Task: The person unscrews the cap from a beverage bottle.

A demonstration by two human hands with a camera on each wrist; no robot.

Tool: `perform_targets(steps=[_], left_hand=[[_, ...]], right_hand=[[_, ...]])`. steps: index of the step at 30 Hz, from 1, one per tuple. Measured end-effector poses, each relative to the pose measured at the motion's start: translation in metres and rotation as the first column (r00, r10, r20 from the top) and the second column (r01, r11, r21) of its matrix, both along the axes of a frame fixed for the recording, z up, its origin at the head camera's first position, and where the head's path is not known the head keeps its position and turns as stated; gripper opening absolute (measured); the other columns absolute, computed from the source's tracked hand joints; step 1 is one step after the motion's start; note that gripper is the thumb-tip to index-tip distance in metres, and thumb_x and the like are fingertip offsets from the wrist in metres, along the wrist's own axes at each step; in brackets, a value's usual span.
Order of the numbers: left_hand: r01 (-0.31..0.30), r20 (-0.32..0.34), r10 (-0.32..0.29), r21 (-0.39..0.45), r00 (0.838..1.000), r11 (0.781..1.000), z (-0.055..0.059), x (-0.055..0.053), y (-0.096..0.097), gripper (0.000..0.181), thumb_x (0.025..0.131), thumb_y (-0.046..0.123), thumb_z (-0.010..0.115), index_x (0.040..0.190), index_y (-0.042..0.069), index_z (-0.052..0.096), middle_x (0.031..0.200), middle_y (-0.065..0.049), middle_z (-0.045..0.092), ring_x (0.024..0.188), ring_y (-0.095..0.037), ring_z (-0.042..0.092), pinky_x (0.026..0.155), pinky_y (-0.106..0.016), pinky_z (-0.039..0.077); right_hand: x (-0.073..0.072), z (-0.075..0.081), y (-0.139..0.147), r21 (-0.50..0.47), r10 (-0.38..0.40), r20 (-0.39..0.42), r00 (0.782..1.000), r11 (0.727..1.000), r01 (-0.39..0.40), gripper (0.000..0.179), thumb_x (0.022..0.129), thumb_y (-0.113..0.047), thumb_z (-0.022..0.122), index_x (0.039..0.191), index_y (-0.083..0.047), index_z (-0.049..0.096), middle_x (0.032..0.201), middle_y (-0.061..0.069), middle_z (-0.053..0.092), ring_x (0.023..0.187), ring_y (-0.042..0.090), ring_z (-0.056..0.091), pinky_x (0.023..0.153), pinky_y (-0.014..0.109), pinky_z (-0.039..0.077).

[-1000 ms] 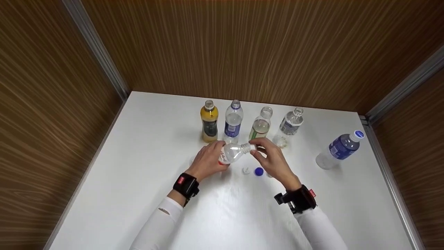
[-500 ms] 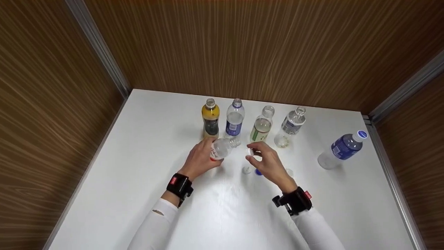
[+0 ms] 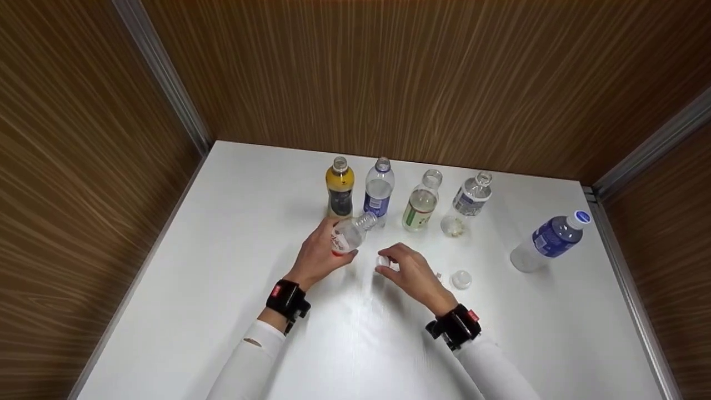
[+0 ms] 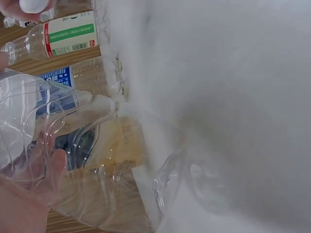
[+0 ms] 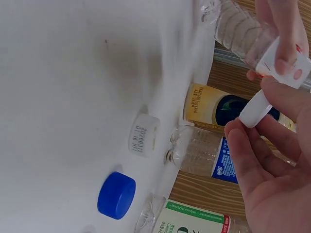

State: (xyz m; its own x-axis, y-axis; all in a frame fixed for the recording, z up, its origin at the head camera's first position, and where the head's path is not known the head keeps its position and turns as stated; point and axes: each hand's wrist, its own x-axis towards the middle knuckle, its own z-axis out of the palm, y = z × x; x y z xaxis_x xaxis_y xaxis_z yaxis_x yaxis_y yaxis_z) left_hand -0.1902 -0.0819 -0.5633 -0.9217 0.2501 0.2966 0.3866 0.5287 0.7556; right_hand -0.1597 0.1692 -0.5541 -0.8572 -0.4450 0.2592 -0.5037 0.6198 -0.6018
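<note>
In the head view my left hand [image 3: 316,253] grips a clear plastic bottle [image 3: 351,233] with a white and red label. The bottle tilts to the right, and its threaded neck has no cap on it. To its right, my right hand [image 3: 412,275] pinches a white bottle cap [image 3: 382,262] between thumb and fingers, apart from the neck and low over the table. The right wrist view shows the pinched cap from the side, with a blue cap [image 5: 116,195] and a date-printed white cap [image 5: 144,135] lying on the table nearby.
Several uncapped bottles stand along the back: a yellow-topped bottle [image 3: 340,180], a blue-labelled bottle [image 3: 379,189], a green-labelled bottle [image 3: 420,205] and a clear bottle [image 3: 471,200]. One white-capped bottle [image 3: 552,239] stands at the right. Another white cap [image 3: 461,279] lies beside my right hand.
The white cap has come away from the bottle's neck in my right hand, which has moved left and toward me. My left hand has shifted left with the bottle.
</note>
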Motion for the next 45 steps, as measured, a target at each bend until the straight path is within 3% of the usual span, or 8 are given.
perform_targets(steps=[8,15,20,25,33,38,42,45], left_hand=[[-0.053,0.064,0.049,0.064,0.997,0.997,0.0,0.004,-0.002,0.076,0.081,0.026,0.089,0.139,0.004,0.046,0.126,-0.013,0.061,0.11,-0.026,0.063,0.093,-0.048,0.053],[-0.068,0.065,0.062,0.095,0.996,0.993,-0.003,0.006,-0.003,0.075,0.081,0.027,0.089,0.139,0.005,0.046,0.125,-0.012,0.061,0.11,-0.026,0.063,0.093,-0.049,0.053],[-0.092,0.053,0.088,0.098,0.995,0.991,-0.003,0.005,-0.003,0.077,0.08,0.029,0.089,0.139,0.004,0.047,0.125,-0.012,0.061,0.109,-0.026,0.062,0.093,-0.048,0.053],[-0.105,0.038,0.101,0.113,0.994,0.988,-0.001,0.003,-0.006,0.078,0.08,0.029,0.089,0.14,0.003,0.047,0.128,-0.014,0.061,0.112,-0.028,0.062,0.095,-0.05,0.052],[-0.152,0.073,0.141,0.176,0.987,0.973,0.001,-0.002,-0.017,0.076,0.081,0.026,0.089,0.14,0.003,0.046,0.13,-0.014,0.06,0.115,-0.028,0.061,0.099,-0.051,0.05],[-0.216,0.09,0.2,0.24,0.976,0.946,0.002,-0.006,-0.028,0.076,0.082,0.025,0.088,0.141,0.004,0.045,0.13,-0.016,0.062,0.116,-0.031,0.061,0.098,-0.053,0.05],[-0.27,0.063,0.264,0.293,0.963,0.917,0.003,-0.012,-0.04,0.078,0.082,0.024,0.088,0.145,0.01,0.043,0.132,-0.015,0.062,0.118,-0.031,0.061,0.099,-0.053,0.049],[-0.305,0.047,0.307,0.335,0.95,0.892,0.004,-0.017,-0.049,0.081,0.082,0.024,0.088,0.147,0.012,0.041,0.132,-0.016,0.062,0.117,-0.032,0.06,0.099,-0.052,0.047]], right_hand=[[-0.003,-0.02,-0.013,0.206,0.074,-0.149,0.986,0.978,-0.042,0.025,0.087,-0.01,0.083,0.108,-0.001,0.073,0.102,0.01,0.069,0.092,0.027,0.068,0.082,0.041,0.057],[-0.011,-0.032,-0.019,0.259,0.12,-0.239,0.964,0.964,-0.056,0.027,0.079,-0.007,0.087,0.1,0.001,0.073,0.093,0.011,0.069,0.084,0.03,0.067,0.079,0.045,0.055],[-0.016,-0.038,-0.022,0.311,0.158,-0.239,0.958,0.947,-0.079,0.02,0.075,-0.004,0.085,0.084,-0.006,0.068,0.082,0.007,0.063,0.077,0.027,0.062,0.072,0.043,0.052],[-0.021,-0.039,-0.026,0.338,0.167,-0.185,0.968,0.936,-0.097,0.019,0.074,-0.004,0.084,0.081,-0.007,0.066,0.081,0.007,0.06,0.075,0.026,0.06,0.069,0.041,0.052],[-0.022,-0.028,-0.026,0.355,0.134,-0.067,0.989,0.929,-0.102,0.028,0.077,-0.022,0.089,0.089,-0.004,0.071,0.088,0.008,0.064,0.08,0.028,0.063,0.072,0.041,0.055],[-0.025,-0.006,-0.009,0.264,0.018,0.003,1.0,0.964,-0.019,0.041,0.087,-0.03,0.084,0.11,0.002,0.073,0.102,0.012,0.07,0.095,0.03,0.068,0.085,0.043,0.056],[-0.023,0.015,0.01,0.172,-0.054,-0.005,0.999,0.984,0.054,0.04,0.091,-0.032,0.081,0.113,0.001,0.073,0.106,0.011,0.071,0.1,0.031,0.069,0.087,0.046,0.056],[-0.019,0.023,0.023,0.12,-0.089,-0.041,0.995,0.988,0.093,0.038,0.092,-0.033,0.08,0.11,0.001,0.074,0.104,0.01,0.071,0.099,0.03,0.07,0.086,0.046,0.057]])
